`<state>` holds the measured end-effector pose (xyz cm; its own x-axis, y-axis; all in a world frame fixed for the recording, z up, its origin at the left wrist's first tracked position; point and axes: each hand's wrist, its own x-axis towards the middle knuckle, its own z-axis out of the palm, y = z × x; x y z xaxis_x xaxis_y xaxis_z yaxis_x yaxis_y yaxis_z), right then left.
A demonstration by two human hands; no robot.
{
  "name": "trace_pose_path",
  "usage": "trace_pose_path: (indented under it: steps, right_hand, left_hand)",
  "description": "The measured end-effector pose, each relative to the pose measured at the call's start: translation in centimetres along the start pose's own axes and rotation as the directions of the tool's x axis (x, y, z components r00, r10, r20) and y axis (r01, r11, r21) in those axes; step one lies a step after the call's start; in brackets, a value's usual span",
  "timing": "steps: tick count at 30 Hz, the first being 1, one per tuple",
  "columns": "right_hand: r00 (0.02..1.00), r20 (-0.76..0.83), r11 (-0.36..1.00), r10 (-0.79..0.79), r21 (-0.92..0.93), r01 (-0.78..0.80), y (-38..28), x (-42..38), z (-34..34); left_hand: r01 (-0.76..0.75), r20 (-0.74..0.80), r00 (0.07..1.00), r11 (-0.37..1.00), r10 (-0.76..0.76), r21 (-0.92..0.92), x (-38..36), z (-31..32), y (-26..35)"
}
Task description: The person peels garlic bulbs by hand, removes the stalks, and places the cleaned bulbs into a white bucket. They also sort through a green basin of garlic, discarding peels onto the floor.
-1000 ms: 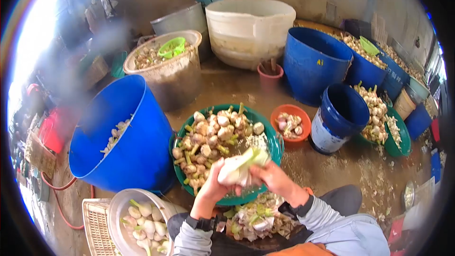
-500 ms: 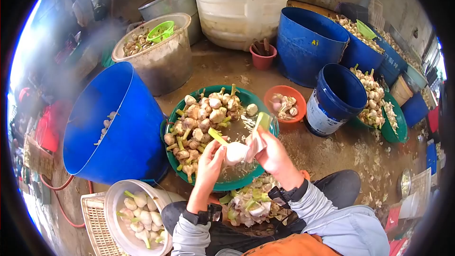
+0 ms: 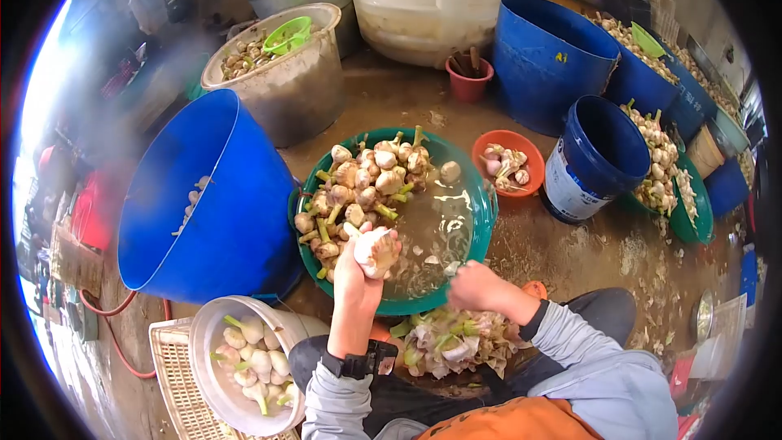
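Observation:
My left hand (image 3: pixel 353 287) is closed around a garlic bulb (image 3: pixel 378 252), pale with pinkish-brown streaks, held above the near side of a green basin (image 3: pixel 489 220). Piled at the basin's left are several unpeeled garlic bulbs (image 3: pixel 358 179) with cut green stems, beside shallow cloudy water. My right hand (image 3: pixel 482 288) hovers at the basin's front right rim with its fingers curled together; what they hold, if anything, I cannot make out. Below it lies a heap of garlic skins and stem scraps (image 3: pixel 456 342), between my legs.
Left stands a blue tub (image 3: pixel 187 228), with a white bucket of cleaned garlic bulbs (image 3: pixel 244 358) nearer me. An orange bowl of garlic (image 3: pixel 538 167) and a dark blue pail (image 3: pixel 570 187) stand right. Further back are a large white tub (image 3: pixel 428 8) and a blue barrel (image 3: pixel 546 73).
My right hand has come away from the garlic bulb and moved down to the basin's front rim. The left hand alone holds the bulb. The whole view has shifted slightly.

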<state>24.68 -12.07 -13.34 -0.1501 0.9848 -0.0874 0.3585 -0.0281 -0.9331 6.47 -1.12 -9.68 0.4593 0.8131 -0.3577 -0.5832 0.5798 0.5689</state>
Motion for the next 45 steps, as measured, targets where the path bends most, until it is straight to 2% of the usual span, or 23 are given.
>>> trace_pose_path:
  steps: [2,4,11,14,16,17,18,20,22,24,25,26,28,32,34,35,37,38,39,40,42,44,45]
  right_hand:
    - [0.964,-0.208,0.971,-0.168,-0.203,0.125,-2.9,1.6,-0.1]
    - [0.944,-0.264,0.980,-0.197,-0.018,0.199,-7.8,3.3,-1.3]
    - [0.916,-0.178,0.932,-0.360,-0.110,0.345,-6.6,5.2,-0.2]
    - [0.825,0.022,0.792,-0.564,-0.266,0.549,-4.7,3.7,2.9]
    - [0.886,0.456,0.880,-0.087,-0.382,0.283,-2.0,0.8,5.5]
    - [0.790,0.521,0.705,-0.322,-0.426,0.568,4.6,-0.4,7.0]
    - [0.814,0.539,0.692,-0.217,-0.503,0.518,7.0,-0.7,6.7]
    - [0.972,0.158,0.909,-0.172,-0.354,0.219,0.9,1.6,3.9]
    - [0.968,-0.249,0.990,-0.018,0.131,0.052,-4.8,3.4,1.9]
    - [0.904,-0.369,0.977,-0.215,-0.092,0.195,-6.3,5.0,2.1]
    - [0.796,-0.330,0.848,-0.507,-0.358,0.391,-6.2,6.1,2.1]
    - [0.735,-0.348,0.788,-0.581,-0.468,0.401,-6.3,6.7,2.6]
    - [0.765,-0.352,0.816,-0.539,-0.443,0.371,-6.0,7.3,2.9]
    - [0.844,0.059,0.766,-0.533,-0.390,0.511,-2.9,5.6,5.4]
    - [0.883,0.190,0.780,-0.430,-0.413,0.469,2.6,4.4,6.1]
    - [0.925,0.207,0.810,-0.318,-0.448,0.378,6.3,4.9,5.3]
    - [0.954,0.092,0.516,-0.285,-0.824,0.233,11.9,9.8,-1.4]
    - [0.956,-0.052,0.378,-0.290,-0.924,0.064,12.3,12.1,-4.9]
    - [0.941,-0.140,0.339,-0.307,-0.940,-0.030,12.9,14.6,-8.0]
    - [0.935,-0.195,0.288,-0.296,-0.952,-0.107,15.2,17.3,-10.5]
    - [0.936,-0.190,0.190,-0.296,-0.972,-0.137,18.2,19.6,-12.8]
    - [0.981,-0.192,0.064,-0.042,-0.980,-0.189,21.5,20.4,-12.1]
    - [0.972,-0.213,0.102,-0.096,-0.974,-0.203,23.3,20.3,-11.3]
  left_hand:
    - [0.014,-0.046,0.999,0.999,-0.012,0.041,-0.2,-0.5,-0.5]
    - [0.051,-0.034,0.998,0.995,-0.048,0.090,0.2,-1.1,-0.9]
    - [0.014,-0.169,0.986,0.997,-0.002,0.073,0.7,-1.7,-1.2]
    - [-0.011,-0.184,0.983,0.999,0.016,0.030,1.0,-1.1,-0.9]
    - [-0.019,-0.129,0.991,1.000,0.020,0.007,1.1,-1.4,-0.2]
    - [-0.039,-0.137,0.990,0.999,0.040,0.009,1.1,-1.3,0.0]
    - [-0.059,-0.157,0.986,0.998,0.060,0.013,1.0,-0.7,0.2]
    - [-0.088,-0.218,0.972,0.996,0.089,0.011,0.3,0.2,-0.2]
    - [-0.128,-0.227,0.962,0.986,0.150,0.107,0.9,-0.9,-0.9]
    - [-0.198,-0.247,0.935,0.951,0.256,0.237,1.7,-1.6,-1.7]
    - [-0.189,-0.250,0.936,0.953,0.248,0.236,1.6,-1.7,-2.0]
    - [-0.181,-0.270,0.933,0.958,0.239,0.223,1.5,-1.9,-1.9]
    - [-0.164,-0.318,0.922,0.967,0.220,0.193,1.6,-2.3,-1.6]
    - [-0.308,-0.202,0.923,0.943,0.329,0.129,0.8,-1.5,0.7]
    - [-0.550,-0.090,0.714,0.636,0.694,0.541,-1.8,-1.5,4.1]
    - [-0.649,-0.105,0.695,0.683,0.711,0.335,-4.0,-0.6,6.7]
    - [-0.509,0.145,0.824,0.602,0.548,0.615,-8.8,-9.3,13.4]
    - [-0.251,0.040,0.740,0.221,0.671,0.942,-12.0,-8.2,15.0]
    - [0.150,-0.076,0.715,-0.046,0.695,0.988,-12.7,-3.0,14.6]
    - [0.532,-0.166,0.643,-0.279,0.748,0.799,-12.7,1.4,13.2]
    - [0.484,0.038,0.765,-0.612,0.643,0.626,-13.1,1.3,12.7]
    - [0.358,-0.052,0.844,-0.489,0.533,0.796,-12.2,2.1,11.8]
    - [0.146,0.083,0.882,-0.437,0.464,0.888,-11.9,-2.1,12.0]
